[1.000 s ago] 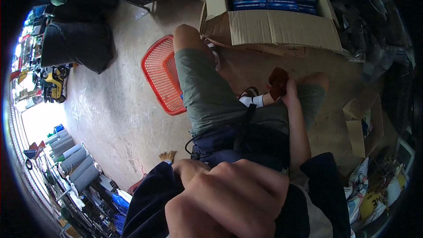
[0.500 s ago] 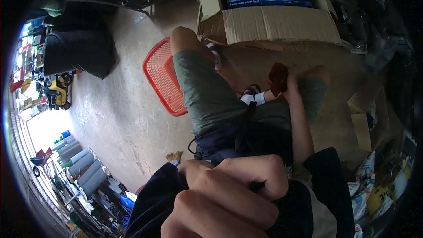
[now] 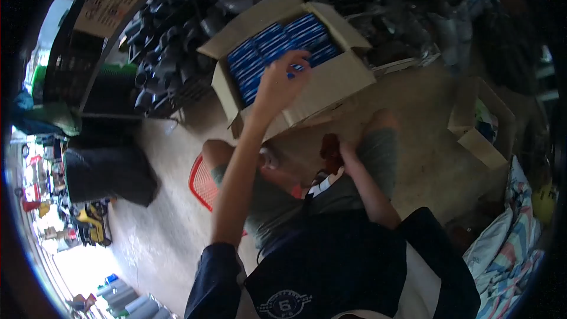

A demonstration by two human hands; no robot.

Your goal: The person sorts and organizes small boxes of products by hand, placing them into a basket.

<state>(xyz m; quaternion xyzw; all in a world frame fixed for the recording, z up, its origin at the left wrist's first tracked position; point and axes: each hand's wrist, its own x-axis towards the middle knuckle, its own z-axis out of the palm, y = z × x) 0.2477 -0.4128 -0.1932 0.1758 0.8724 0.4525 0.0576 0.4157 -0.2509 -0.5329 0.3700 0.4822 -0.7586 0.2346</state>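
Fingers of the left hand spread loosely over the blue boxes packed in rows inside an open cardboard carton ahead of the seated person; whether they touch a box is unclear. Nearer the body, the right hand grips a dark reddish object above the lap. A red basket lies on the concrete floor.

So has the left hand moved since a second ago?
Yes. The left hand was a fist close under the camera; now the arm is stretched out and the hand is over the blue packs in the cardboard box.
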